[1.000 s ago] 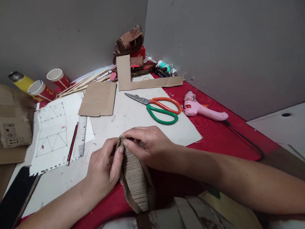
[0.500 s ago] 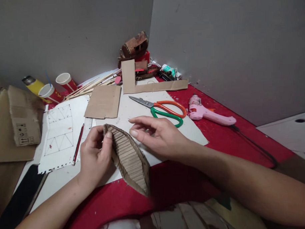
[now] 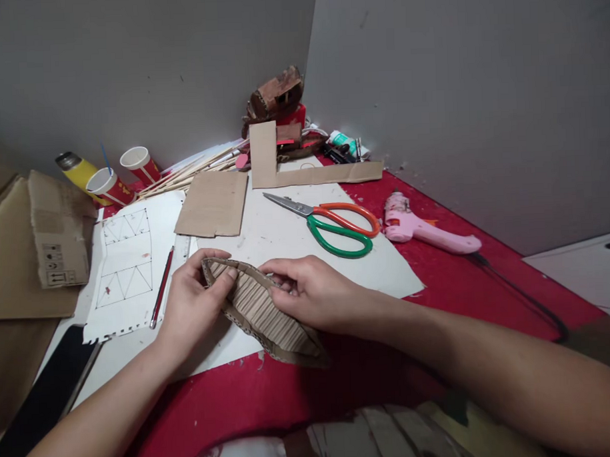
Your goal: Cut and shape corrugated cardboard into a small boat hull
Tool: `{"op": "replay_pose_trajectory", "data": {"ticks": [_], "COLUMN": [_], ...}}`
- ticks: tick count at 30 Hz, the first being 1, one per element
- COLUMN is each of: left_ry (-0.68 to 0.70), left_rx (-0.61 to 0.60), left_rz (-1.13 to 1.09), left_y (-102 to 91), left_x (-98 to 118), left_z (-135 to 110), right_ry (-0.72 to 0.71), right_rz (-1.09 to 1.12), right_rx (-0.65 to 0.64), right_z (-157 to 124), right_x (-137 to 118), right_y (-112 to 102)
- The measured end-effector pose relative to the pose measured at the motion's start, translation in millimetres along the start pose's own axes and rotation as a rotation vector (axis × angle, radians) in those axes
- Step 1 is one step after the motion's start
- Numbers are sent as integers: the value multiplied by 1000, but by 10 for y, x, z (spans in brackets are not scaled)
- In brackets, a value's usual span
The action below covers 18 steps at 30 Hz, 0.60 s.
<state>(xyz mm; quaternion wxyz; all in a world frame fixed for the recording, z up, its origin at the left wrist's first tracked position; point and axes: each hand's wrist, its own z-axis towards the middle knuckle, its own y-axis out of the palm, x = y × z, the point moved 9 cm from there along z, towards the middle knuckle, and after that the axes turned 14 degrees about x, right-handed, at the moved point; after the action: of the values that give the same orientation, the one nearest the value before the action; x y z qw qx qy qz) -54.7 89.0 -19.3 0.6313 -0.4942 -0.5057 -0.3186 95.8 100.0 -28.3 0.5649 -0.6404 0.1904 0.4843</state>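
Note:
A boat-shaped piece of corrugated cardboard (image 3: 267,304), pointed at both ends and with a raised rim, is held above the near edge of the white sheet (image 3: 229,344). My left hand (image 3: 194,295) grips its left end, thumb on the inside and fingers behind. On its far rim my right hand (image 3: 312,288) pinches the edge between thumb and fingers. Beyond the hands lie scissors (image 3: 329,224) with one orange and one green handle. A square cardboard piece (image 3: 211,204) rests behind my left hand.
At right lies a pink glue gun (image 3: 425,231) with a black cord. Left are a pencil (image 3: 161,287), a drawing (image 3: 126,261), a dark flat object (image 3: 45,404) and a cardboard box (image 3: 59,230). Paper cups (image 3: 140,164), wooden sticks (image 3: 197,171) and an L-shaped cardboard piece (image 3: 265,156) stand or lie behind.
My right hand has closed on the far rim of the cardboard boat shape, from which it was apart before. The piece has swung to lie more crosswise. The view has shifted slightly.

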Motion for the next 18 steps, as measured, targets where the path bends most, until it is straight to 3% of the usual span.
{"op": "replay_pose_trajectory", "data": {"ticks": [4, 10, 15, 18], "left_ry": [-29, 38, -96, -14], "left_rx": [34, 137, 69, 228], "left_rz": [-33, 11, -104, -142], "left_y": [-29, -108, -64, -266], "left_x": [-28, 50, -73, -14], "left_z": [4, -30, -10, 87], "right_ry": [-44, -55, 51, 113], "right_rz": [30, 97, 317, 417], "right_rx": [47, 114, 86, 143], "right_z": [-23, -29, 12, 72], "right_x": [-7, 4, 23, 38], "right_y": [1, -20, -44, -201]}}
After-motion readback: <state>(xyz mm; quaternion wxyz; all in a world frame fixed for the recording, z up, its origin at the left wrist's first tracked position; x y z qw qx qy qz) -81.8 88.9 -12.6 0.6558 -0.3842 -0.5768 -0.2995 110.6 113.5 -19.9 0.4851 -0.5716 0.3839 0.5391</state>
